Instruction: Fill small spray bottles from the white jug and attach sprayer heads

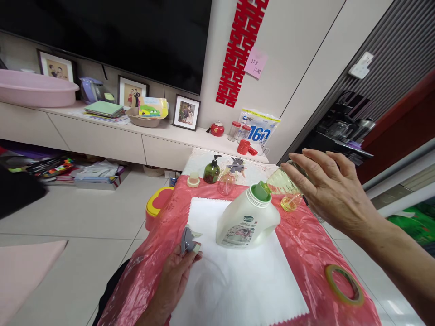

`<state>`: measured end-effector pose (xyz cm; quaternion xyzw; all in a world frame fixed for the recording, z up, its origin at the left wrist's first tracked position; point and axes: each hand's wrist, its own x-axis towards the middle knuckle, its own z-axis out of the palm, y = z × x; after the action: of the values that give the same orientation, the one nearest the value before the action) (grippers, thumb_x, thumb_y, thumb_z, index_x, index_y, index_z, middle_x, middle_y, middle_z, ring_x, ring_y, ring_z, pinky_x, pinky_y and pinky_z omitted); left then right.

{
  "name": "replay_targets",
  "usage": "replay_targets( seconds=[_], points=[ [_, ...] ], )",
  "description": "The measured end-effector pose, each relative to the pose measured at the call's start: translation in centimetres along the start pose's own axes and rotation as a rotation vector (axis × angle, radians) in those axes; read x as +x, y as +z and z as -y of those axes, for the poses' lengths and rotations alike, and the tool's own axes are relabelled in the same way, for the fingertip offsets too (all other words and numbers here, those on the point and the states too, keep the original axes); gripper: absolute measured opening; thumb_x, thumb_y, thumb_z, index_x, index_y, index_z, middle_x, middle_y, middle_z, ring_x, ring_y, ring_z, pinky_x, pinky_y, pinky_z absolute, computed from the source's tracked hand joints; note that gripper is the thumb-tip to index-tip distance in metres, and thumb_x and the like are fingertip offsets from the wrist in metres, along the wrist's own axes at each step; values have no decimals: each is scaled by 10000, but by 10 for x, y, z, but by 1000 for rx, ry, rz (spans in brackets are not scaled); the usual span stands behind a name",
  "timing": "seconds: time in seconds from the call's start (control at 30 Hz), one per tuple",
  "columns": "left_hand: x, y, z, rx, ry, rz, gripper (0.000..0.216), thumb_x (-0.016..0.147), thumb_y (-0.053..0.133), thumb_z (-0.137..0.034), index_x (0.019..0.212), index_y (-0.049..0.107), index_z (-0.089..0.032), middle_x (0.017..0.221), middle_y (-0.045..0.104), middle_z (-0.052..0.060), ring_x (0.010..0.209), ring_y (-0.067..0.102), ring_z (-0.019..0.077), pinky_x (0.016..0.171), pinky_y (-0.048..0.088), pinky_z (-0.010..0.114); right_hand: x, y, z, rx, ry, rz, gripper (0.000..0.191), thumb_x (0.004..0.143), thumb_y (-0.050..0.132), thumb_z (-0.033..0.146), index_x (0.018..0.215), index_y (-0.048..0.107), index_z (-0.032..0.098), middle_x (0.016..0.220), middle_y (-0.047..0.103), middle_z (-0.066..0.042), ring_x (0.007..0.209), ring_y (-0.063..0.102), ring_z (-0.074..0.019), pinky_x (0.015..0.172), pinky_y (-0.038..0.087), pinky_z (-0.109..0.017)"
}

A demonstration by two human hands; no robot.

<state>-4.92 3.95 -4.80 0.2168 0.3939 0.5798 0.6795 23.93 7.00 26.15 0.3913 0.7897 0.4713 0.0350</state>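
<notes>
Head view: your right hand (324, 190), at right of center, is curled around the base of a clear ribbed bottle (282, 181); the fingers are slightly spread, the thumb hidden. The bottle is tilted, its neck at the green spout (260, 191) of a white detergent bottle (246, 224); whether the two touch cannot be determined. Your left hand (175, 271), lower center, pinches a grey spray head (187, 240) between thumb and fingers.

The detergent bottle stands upright at the center of the frame, on a white cloth (272, 280) laid over a red plastic cover (299, 235). Behind it stand a green pump bottle (211, 173), a clear spray bottle (226, 183) and a pale cap (193, 180). A tape roll (327, 274) lies at lower right.

Room: a television (136, 36) at upper left hangs above a long cabinet (98, 133) bearing framed photographs (186, 112); a red and yellow stool (156, 206) stands left of the table.
</notes>
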Motion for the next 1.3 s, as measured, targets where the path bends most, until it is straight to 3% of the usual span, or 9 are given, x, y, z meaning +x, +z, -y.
replay_targets(
  seconds=[0.13,0.23,0.43,0.53,0.67,0.8,0.93,1.1,1.3],
  points=[
    [-1,-1,0,9,20,18,374,633,929,-452,933,797,-272,904,769,38,796,694,213,775,612,326,-1,1,6,-12,21,0,476,988,440,44,1435,460,208,1514,480,-122,1431,403,-327,1129,329,-556],
    [1,-3,2,-3,25,31,361,651,926,-442,933,793,-259,904,768,31,793,694,197,782,613,314,-10,8,10,42,161,7,492,942,476,75,1419,476,193,1447,533,-128,1341,484,-336,1069,373,-558],
    [-1,1,-1,-127,-31,5,355,626,959,-334,900,775,-203,892,767,3,789,689,139,803,588,250,-60,9,20,470,447,27,646,979,542,547,1502,406,194,1363,582,-149,1156,610,-359,893,511,-477],
    [-3,6,-3,-196,-20,8,336,622,958,-306,858,755,-178,898,762,4,795,683,128,815,577,252,-88,-3,47,623,593,101,673,965,564,650,1514,423,286,1383,596,-104,1158,639,-345,868,546,-440],
    [-3,9,-5,-208,-24,-36,342,640,945,-307,894,755,-179,933,767,6,820,695,127,910,564,282,-120,-10,111,812,535,197,701,958,530,718,1515,430,304,1383,614,-63,1176,653,-337,801,606,-444],
    [-9,11,-16,-173,26,-41,208,745,877,-285,872,749,-181,961,778,24,877,710,157,1000,546,339,-152,3,177,961,531,288,695,983,590,577,1547,351,246,1395,587,-104,1195,645,-280,884,617,-404],
    [-19,16,-33,-181,80,-65,142,775,850,-268,837,740,-204,979,783,24,944,718,178,1058,530,369,-173,15,215,989,536,337,703,976,615,481,1563,307,251,1398,557,-127,1210,613,-290,914,597,-439],
    [-28,18,-40,-212,75,-124,166,731,870,-251,757,708,-225,903,776,3,908,729,174,1035,561,377,-170,16,234,974,654,320,708,936,616,485,1542,333,256,1387,544,-134,1232,556,-335,938,563,-520],
    [-39,22,-35,-177,86,-92,178,718,892,-249,791,737,-203,928,772,10,875,719,151,977,573,342,-155,12,242,1053,617,281,741,923,640,444,1561,304,271,1393,537,-122,1245,535,-328,943,558,-534]
  ],
)
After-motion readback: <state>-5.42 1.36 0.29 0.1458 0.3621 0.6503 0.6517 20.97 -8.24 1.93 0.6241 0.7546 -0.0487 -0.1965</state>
